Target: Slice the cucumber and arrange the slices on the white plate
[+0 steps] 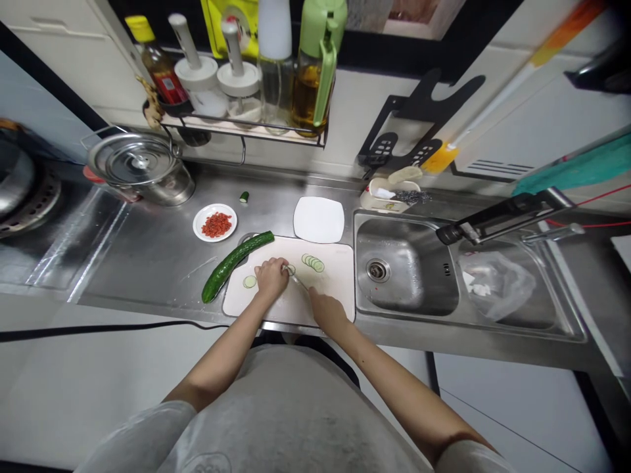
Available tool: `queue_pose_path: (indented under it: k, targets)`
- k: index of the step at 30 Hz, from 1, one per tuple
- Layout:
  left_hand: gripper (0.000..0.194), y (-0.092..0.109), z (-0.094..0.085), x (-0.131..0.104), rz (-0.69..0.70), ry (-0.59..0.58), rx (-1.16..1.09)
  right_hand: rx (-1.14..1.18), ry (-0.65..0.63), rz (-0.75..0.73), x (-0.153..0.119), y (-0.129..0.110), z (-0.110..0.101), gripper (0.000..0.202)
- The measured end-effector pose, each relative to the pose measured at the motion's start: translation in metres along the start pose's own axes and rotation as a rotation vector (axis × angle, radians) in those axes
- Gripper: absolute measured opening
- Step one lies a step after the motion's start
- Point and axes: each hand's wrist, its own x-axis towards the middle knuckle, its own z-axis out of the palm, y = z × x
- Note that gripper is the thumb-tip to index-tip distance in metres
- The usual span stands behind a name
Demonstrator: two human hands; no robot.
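Observation:
On a white cutting board [276, 315], my left hand [272, 278] has its fingers bent and pressed down on a cucumber slice [292, 269], mostly hidden under the fingertips. My right hand [328, 314] grips a knife [298, 281], its blade slanting up-left to the left fingertips. An overlapping row of cucumber slices [313, 263] lies on the board's right half. A couple of loose cucumber rounds [250, 282] lie left of my left hand. One long, curved cucumber [231, 263] rests partly over the board's left edge.
Behind the board are a plate of small red pieces [217, 223], a cucumber end [244, 196] and a white square plate [319, 219]. A lidded steel pot [142, 167] stands back left. To the right is a double sink [409, 263] with a plastic bag [503, 282]. A bottle shelf [246, 128] hangs above.

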Motion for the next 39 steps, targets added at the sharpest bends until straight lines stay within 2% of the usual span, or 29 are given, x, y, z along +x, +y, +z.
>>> queue_pose_path:
  k: [6,14,18,21,24,28,32,35,39]
  targets:
    - [0.02,0.002,-0.001,0.004,0.0,-0.02,0.035,-0.016,0.014,-0.006,-0.006,0.002,0.003,0.031]
    - [0.019,0.006,-0.005,0.006,-0.01,-0.046,0.043,-0.013,-0.052,0.016,-0.018,0.009,0.006,0.038]
    - [0.014,0.012,-0.006,0.004,-0.015,-0.052,-0.001,0.024,-0.106,0.027,-0.026,0.015,0.007,0.041]
    - [0.015,0.012,-0.012,-0.003,-0.038,-0.054,-0.053,0.043,-0.101,0.023,-0.029,0.024,0.014,0.042]
    - [0.014,-0.002,-0.024,-0.015,-0.067,-0.057,-0.108,0.081,-0.104,0.012,-0.029,0.032,0.021,0.045]
    - [0.015,-0.039,-0.043,-0.034,-0.13,-0.079,-0.179,0.12,-0.087,0.002,-0.027,0.035,0.024,0.046]
    - [0.015,-0.071,-0.051,-0.04,-0.235,-0.046,-0.161,0.121,-0.071,0.0,-0.028,0.034,0.024,0.047]
    - [0.017,-0.08,-0.05,-0.037,-0.247,-0.02,-0.129,0.104,-0.054,-0.008,-0.028,0.034,0.025,0.049]
    - [0.017,-0.082,-0.047,-0.036,-0.231,0.044,-0.053,0.081,-0.041,-0.016,-0.028,0.035,0.028,0.049]
